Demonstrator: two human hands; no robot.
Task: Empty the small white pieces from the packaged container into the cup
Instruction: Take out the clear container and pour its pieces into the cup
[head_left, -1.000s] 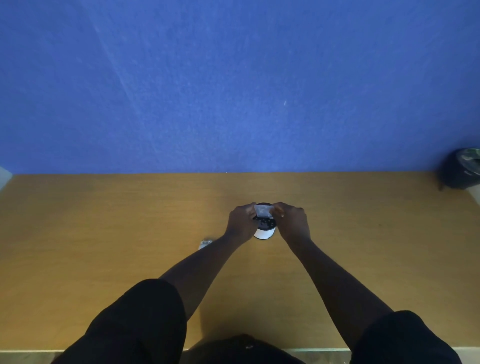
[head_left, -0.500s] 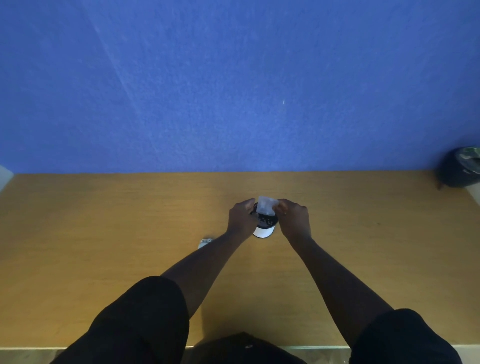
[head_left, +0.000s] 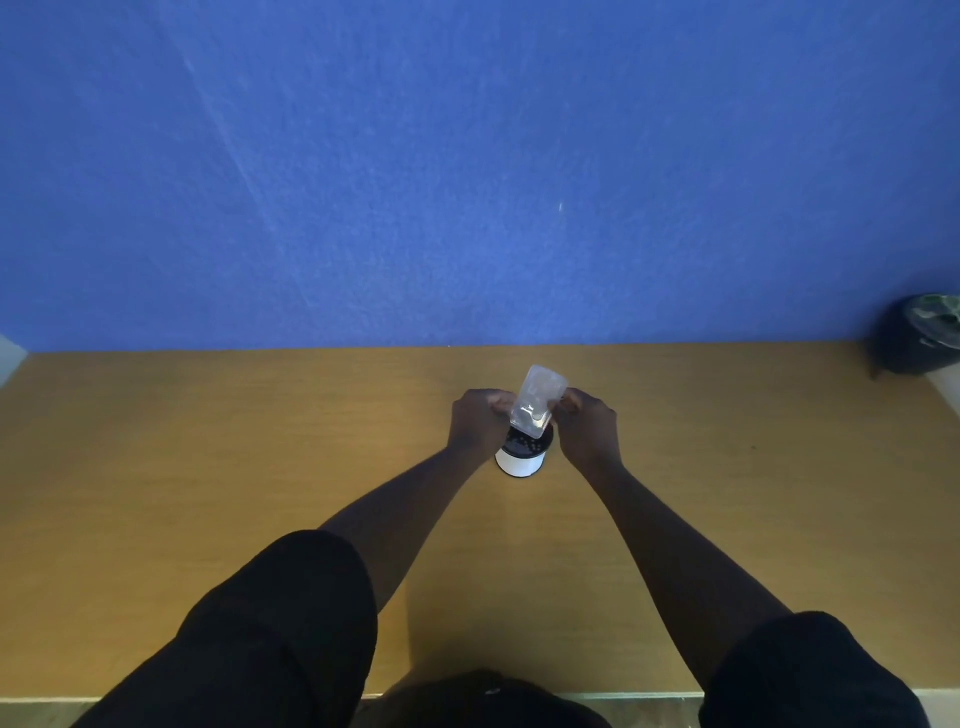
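Observation:
A small white cup (head_left: 521, 461) with a dark inside stands on the wooden table (head_left: 208, 467), and small white pieces show inside it. Directly above its mouth I hold a clear plastic packaged container (head_left: 537, 400), tipped up steeply with its lower end at the cup's rim. My left hand (head_left: 475, 423) pinches the container's left side. My right hand (head_left: 589, 423) pinches its right side. Both hands flank the cup closely.
A blue wall (head_left: 467, 182) rises straight behind the table's far edge. A dark round object (head_left: 919, 335) sits at the far right corner. The table's front edge runs close to my body.
The container has been raised and tilted from lying nearly flat over the cup to standing steeply on end above it. A small pale item seen on the table left of my left arm is now hidden.

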